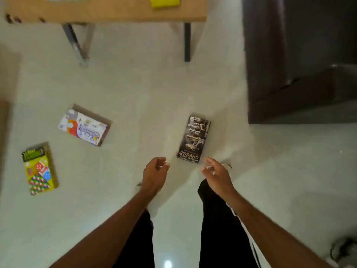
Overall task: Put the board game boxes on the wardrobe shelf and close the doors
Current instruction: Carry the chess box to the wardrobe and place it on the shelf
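Observation:
Three board game boxes lie flat on the pale floor. A dark chess box is straight ahead, just beyond both hands. A white and purple box lies to the left, and a yellow box is further left and nearer. My left hand hovers just left of the chess box's near end with fingers loosely curled, holding nothing. My right hand hovers just right of that end, fingers spread, empty. Neither hand touches the box. The wardrobe shelf is not in view.
A wooden table on dark metal legs stands at the far side, with a yellow object on it. A dark brown piece of furniture fills the upper right. My legs in black trousers are below.

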The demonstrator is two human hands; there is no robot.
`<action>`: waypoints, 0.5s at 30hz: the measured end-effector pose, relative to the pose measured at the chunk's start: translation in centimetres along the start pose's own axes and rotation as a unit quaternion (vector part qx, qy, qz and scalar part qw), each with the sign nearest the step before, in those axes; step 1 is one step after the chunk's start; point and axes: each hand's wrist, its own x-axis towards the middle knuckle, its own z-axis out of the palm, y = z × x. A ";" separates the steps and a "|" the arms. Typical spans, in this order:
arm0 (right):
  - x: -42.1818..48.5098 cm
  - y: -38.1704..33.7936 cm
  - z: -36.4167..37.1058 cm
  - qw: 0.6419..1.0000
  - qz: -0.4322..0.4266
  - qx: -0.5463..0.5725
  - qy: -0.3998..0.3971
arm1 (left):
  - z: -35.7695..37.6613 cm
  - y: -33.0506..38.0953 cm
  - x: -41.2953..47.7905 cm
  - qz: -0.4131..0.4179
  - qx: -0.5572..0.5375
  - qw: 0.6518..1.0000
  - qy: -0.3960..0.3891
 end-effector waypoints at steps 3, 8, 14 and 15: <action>9.7 5.5 -0.6 0.988 -0.032 -0.130 -0.073 | 6.4 -3.6 6.4 -0.078 -0.026 0.996 0.044; 26.1 15.5 2.2 0.938 -0.088 -0.301 -0.148 | 18.6 -13.0 18.0 -0.200 -0.079 0.975 0.046; 37.8 23.5 7.5 0.844 -0.217 -0.462 -0.165 | 27.8 -20.4 28.8 -0.352 -0.213 0.911 0.023; 38.5 24.4 7.9 0.835 -0.219 -0.477 -0.164 | 28.3 -20.8 29.6 -0.372 -0.247 0.894 0.016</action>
